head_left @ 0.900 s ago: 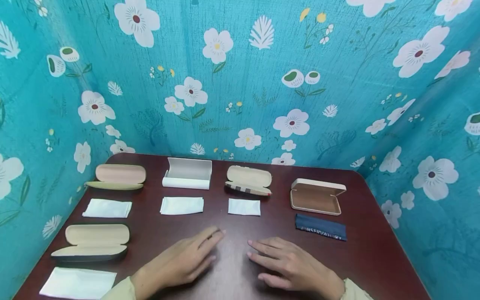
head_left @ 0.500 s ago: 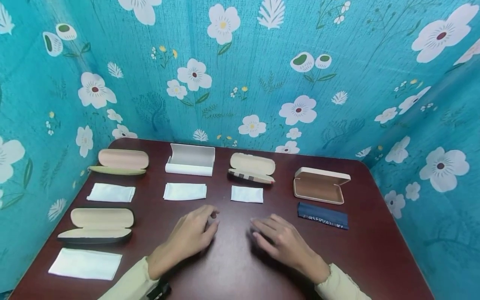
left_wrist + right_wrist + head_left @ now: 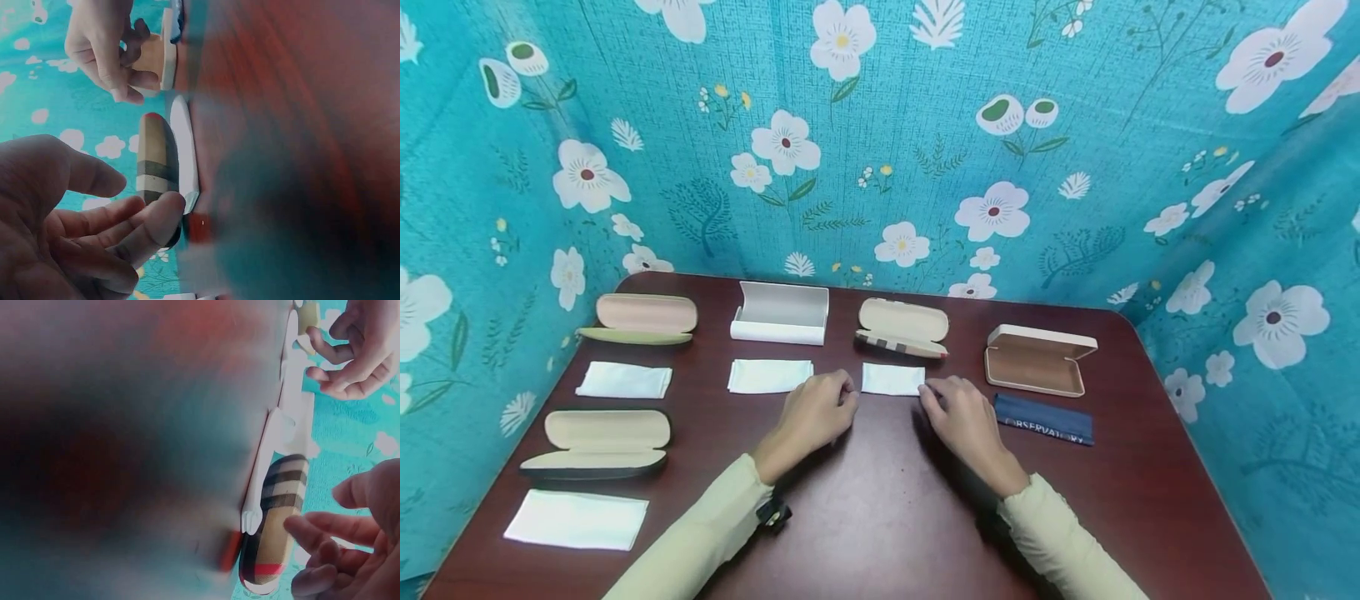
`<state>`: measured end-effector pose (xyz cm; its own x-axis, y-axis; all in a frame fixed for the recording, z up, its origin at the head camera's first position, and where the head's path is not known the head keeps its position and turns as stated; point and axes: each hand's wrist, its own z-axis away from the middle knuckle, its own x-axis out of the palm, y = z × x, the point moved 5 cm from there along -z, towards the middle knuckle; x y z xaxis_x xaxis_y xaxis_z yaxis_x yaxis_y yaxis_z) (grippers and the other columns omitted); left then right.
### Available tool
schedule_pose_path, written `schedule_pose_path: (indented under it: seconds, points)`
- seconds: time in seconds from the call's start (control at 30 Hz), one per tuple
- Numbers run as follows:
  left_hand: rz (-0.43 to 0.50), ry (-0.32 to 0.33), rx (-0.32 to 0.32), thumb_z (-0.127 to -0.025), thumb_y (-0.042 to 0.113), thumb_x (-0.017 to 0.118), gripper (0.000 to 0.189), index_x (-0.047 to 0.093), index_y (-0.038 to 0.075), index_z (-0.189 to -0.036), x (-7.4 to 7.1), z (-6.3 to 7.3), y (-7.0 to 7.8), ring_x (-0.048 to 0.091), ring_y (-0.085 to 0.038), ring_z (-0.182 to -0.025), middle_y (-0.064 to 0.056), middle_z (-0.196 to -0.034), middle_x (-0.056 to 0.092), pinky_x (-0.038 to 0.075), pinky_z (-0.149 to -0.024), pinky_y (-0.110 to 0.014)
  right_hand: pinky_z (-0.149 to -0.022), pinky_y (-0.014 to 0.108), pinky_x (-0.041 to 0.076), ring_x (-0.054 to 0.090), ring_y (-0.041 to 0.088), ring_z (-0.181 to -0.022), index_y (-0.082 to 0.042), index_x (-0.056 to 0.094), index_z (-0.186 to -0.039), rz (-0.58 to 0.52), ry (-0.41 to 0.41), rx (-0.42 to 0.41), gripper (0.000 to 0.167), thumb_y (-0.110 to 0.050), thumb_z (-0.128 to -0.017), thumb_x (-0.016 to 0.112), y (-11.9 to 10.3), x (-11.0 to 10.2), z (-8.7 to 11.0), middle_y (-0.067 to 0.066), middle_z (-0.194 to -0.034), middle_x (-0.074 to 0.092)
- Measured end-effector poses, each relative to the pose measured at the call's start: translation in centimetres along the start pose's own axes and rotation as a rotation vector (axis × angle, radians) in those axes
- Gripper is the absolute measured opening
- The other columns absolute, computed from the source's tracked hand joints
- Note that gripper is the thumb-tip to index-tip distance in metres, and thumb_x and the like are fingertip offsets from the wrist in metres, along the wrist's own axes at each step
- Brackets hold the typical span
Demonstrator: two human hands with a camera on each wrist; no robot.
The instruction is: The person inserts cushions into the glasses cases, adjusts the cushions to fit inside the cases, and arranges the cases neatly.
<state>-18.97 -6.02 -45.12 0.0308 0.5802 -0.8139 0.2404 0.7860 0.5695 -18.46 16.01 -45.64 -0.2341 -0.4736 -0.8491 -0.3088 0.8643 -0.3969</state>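
A small folded white cloth lies between my two hands, in front of an open plaid glasses case with a cream lining. At the cloth's left end is my left hand, its fingers loosely bent and holding nothing. My right hand hovers at the other end, its fingertips close to the cloth's edge. In the left wrist view, thumb and fingers of the left hand stand apart beside the plaid case. The right wrist view has the right hand loosely curled, nothing in it.
Along the back stand a green-edged case, a white case and a brown-lined case, all open. A black case stands at left. White cloths and a navy cloth lie before them. A flowered curtain hangs behind.
Both hands have moved forward over the table to the two ends of the small white cloth, their fingers more bent than before. The head view has tilted down; cases and cloths keep their places.
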Motion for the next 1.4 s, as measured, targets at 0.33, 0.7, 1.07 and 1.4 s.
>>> schedule_pose_path:
  seconds: [0.33, 0.7, 1.07, 1.4]
  points:
    - [-0.034, -0.071, -0.063, -0.091, 0.015, 0.06, 0.017, 0.06, 0.014, -0.075, 1.7, -3.5, -0.6, 0.052, -0.012, -0.055, 0.004, -0.063, 0.056, 0.043, -0.049, -0.031, -0.07, 0.049, 0.057, 0.071, 0.03, -0.088, -0.006, 0.076, -0.104, 0.012, -0.097, 0.154, 0.022, -0.025, -0.098, 0.066, 2.1, 1.6, -2.1, 0.011, -0.092, 0.072]
    - [-0.084, -0.126, -0.107, -0.092, 0.018, 0.058, 0.037, 0.045, 0.014, -0.058, 3.1, -4.9, -0.3, 0.05, -0.02, -0.054, -0.002, -0.064, 0.049, 0.042, -0.048, -0.037, -0.077, 0.05, 0.055, 0.069, 0.031, -0.093, -0.007, 0.073, -0.104, 0.005, -0.205, 0.283, 0.025, -0.03, -0.098, 0.066, 3.0, 3.3, -3.1, 0.011, -0.098, 0.069]
    - [-0.214, -0.051, -0.128, -0.094, 0.013, 0.059, 0.021, 0.068, 0.001, -0.08, 3.7, -5.1, 0.5, 0.069, -0.037, -0.076, -0.017, -0.088, 0.063, 0.057, -0.063, -0.052, -0.073, 0.053, 0.054, 0.068, 0.037, -0.09, -0.008, 0.065, -0.105, 0.061, -0.245, 0.31, 0.025, -0.032, -0.097, 0.066, 2.6, 3.6, -3.5, 0.011, -0.099, 0.064]
    - [-0.351, 0.068, -0.049, -0.086, 0.004, 0.065, 0.01, 0.074, -0.001, -0.084, 4.8, -4.7, 1.9, 0.072, -0.036, -0.072, -0.015, -0.08, 0.065, 0.058, -0.057, -0.049, -0.065, 0.054, 0.053, 0.068, 0.04, -0.082, -0.009, 0.062, -0.085, 0.095, -0.223, 0.274, 0.021, -0.025, -0.097, 0.068, 2.3, 3.7, -3.1, 0.013, -0.087, 0.062]
